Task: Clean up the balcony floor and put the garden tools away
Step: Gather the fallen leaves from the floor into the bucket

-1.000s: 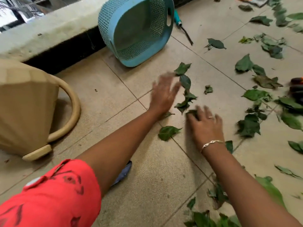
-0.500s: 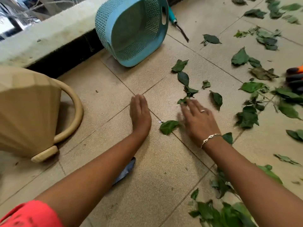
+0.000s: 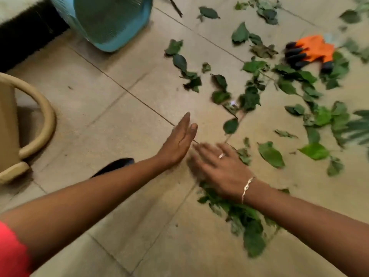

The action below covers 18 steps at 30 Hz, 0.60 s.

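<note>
Green leaves (image 3: 251,96) lie scattered over the beige tiled floor, mostly on the right half. A denser pile of leaves (image 3: 245,222) sits under and behind my right wrist. My left hand (image 3: 177,142) stands on its edge on the tile with straight fingers, palm facing right. My right hand (image 3: 217,166) lies flat and blurred just right of it, fingers spread over the near leaves. Neither hand holds anything. An orange garden glove with dark fingertips (image 3: 311,50) lies among the leaves at the upper right.
A light blue mesh basket (image 3: 107,23) lies tipped on its side at the top. A beige watering can (image 3: 30,126) with a loop handle stands at the left. A dark tool tip (image 3: 175,7) shows beside the basket. A dark blue object (image 3: 113,165) pokes out beneath my left forearm.
Both hands have swept back toward me, pulling leaves into the near pile. My left hand turned from flat onto its edge. The view has shifted right, revealing the orange glove.
</note>
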### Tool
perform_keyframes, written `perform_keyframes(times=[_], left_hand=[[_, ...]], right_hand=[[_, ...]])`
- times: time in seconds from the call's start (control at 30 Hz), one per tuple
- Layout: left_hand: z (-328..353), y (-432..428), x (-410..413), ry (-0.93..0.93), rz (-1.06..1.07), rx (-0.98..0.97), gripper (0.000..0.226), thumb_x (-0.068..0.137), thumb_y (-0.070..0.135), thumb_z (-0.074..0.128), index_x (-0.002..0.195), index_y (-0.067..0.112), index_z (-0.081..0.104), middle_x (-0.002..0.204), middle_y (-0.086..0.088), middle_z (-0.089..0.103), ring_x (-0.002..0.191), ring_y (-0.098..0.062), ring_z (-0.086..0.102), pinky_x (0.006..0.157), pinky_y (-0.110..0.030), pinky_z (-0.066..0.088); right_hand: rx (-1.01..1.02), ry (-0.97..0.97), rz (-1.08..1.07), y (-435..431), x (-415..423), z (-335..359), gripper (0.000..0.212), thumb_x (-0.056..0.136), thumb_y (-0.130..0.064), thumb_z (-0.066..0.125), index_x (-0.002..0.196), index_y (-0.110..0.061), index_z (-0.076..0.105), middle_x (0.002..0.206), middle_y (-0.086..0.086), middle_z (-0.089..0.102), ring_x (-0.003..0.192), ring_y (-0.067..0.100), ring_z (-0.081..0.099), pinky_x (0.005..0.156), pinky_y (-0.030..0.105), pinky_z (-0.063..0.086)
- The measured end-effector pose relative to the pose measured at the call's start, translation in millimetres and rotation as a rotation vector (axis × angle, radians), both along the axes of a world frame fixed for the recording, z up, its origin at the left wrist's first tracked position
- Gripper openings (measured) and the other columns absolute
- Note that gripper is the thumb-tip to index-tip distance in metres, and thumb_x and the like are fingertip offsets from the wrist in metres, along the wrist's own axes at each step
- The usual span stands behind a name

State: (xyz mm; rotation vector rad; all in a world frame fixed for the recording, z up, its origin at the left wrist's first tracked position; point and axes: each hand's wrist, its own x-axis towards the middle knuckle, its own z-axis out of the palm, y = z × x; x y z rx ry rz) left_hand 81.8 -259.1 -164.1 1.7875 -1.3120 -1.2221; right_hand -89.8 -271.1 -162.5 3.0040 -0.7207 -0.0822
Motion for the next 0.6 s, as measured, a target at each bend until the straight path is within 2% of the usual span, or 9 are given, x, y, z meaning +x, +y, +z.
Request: perform_keyframes(times=[0.1,0.17,0.2,0.27,0.33,0.4,0.47,0.53,0.6], left_hand=[[3.3,10.5,-13.1,-0.062,-0.262,-0.068,0.066,0.098,0.052,0.027,0.151,0.016,0.011,0.158,-0.002,0.014,0.145,-0.013,0.013,0.113,-0.020,0.009],[4.7,18.2,-11.3,-0.256,-0.442,-0.182,0.077,0.092,0.061,0.026,0.150,0.012,0.013,0.158,-0.006,0.013,0.145,-0.015,0.009,0.113,-0.020,0.007],[3.8,23.0,-7.0,-0.397,-0.562,-0.274,0.081,0.089,0.064,0.023,0.150,0.011,0.014,0.158,-0.007,0.011,0.145,-0.016,0.006,0.114,-0.022,0.004],[2.5,30.3,4.8,-0.656,-0.822,-0.527,0.079,0.093,0.063,0.017,0.149,0.008,0.017,0.155,-0.012,0.011,0.144,-0.021,0.005,0.115,-0.029,0.004],[2.8,34.8,18.3,-0.804,-1.084,-0.643,0.073,0.097,0.058,0.014,0.149,0.007,0.016,0.154,-0.016,0.016,0.143,-0.027,0.007,0.115,-0.038,0.009],[4.7,35.4,33.9,-0.866,-1.262,-0.687,0.072,0.098,0.057,0.015,0.150,0.007,0.015,0.155,-0.017,0.018,0.144,-0.029,0.008,0.113,-0.040,0.013],[10.0,32.0,42.8,-0.902,-1.418,-0.745,0.070,0.098,0.055,0.019,0.149,0.007,0.019,0.154,-0.018,0.021,0.144,-0.028,0.007,0.113,-0.041,0.013],[14.2,29.2,41.1,-0.916,-1.579,-0.791,0.070,0.097,0.055,0.021,0.148,0.008,0.022,0.153,-0.017,0.022,0.144,-0.028,0.005,0.115,-0.041,0.007],[14.5,28.7,26.2,-0.890,-1.698,-0.829,0.070,0.097,0.055,0.018,0.149,0.009,0.020,0.155,-0.017,0.020,0.144,-0.028,0.004,0.116,-0.041,0.003]], right_hand=[[0.070,0.059,0.308,39.0,-26.9,-13.0,0.046,0.085,-0.025,0.042,0.129,-0.016,0.051,0.131,0.014,0.055,0.119,0.032,0.052,0.098,0.053,0.042],[0.020,0.170,0.389,26.5,-41.9,-16.8,0.053,0.081,-0.027,0.048,0.133,-0.018,0.046,0.135,0.012,0.052,0.121,0.031,0.051,0.102,0.053,0.038],[-0.030,0.175,0.337,11.8,-49.0,-19.2,0.055,0.080,-0.028,0.049,0.134,-0.018,0.041,0.135,0.013,0.052,0.121,0.032,0.052,0.105,0.053,0.032],[-0.075,0.144,0.094,-27.4,-60.4,-11.7,0.051,0.084,-0.029,0.048,0.132,-0.016,0.035,0.131,0.017,0.054,0.116,0.035,0.056,0.106,0.049,0.026],[-0.065,0.155,-0.053,-47.7,-72.8,1.5,0.045,0.091,-0.032,0.039,0.132,-0.014,0.034,0.134,0.021,0.050,0.118,0.038,0.053,0.106,0.048,0.024],[-0.065,0.102,0.128,-33.3,-86.4,4.6,0.045,0.093,-0.032,0.029,0.133,-0.013,0.036,0.135,0.021,0.048,0.121,0.037,0.050,0.107,0.053,0.023],[-0.028,0.058,0.391,6.3,-104.4,3.8,0.049,0.090,-0.036,0.034,0.135,-0.017,0.041,0.139,0.016,0.046,0.126,0.032,0.045,0.107,0.056,0.023],[0.048,0.101,0.609,43.3,-122.6,-1.1,0.049,0.092,-0.037,0.036,0.138,-0.023,0.043,0.144,0.010,0.041,0.132,0.027,0.039,0.109,0.057,0.024],[0.050,0.144,0.700,50.3,-135.5,-11.6,0.049,0.091,-0.031,0.034,0.139,-0.025,0.042,0.146,0.007,0.040,0.133,0.026,0.039,0.108,0.057,0.026]])
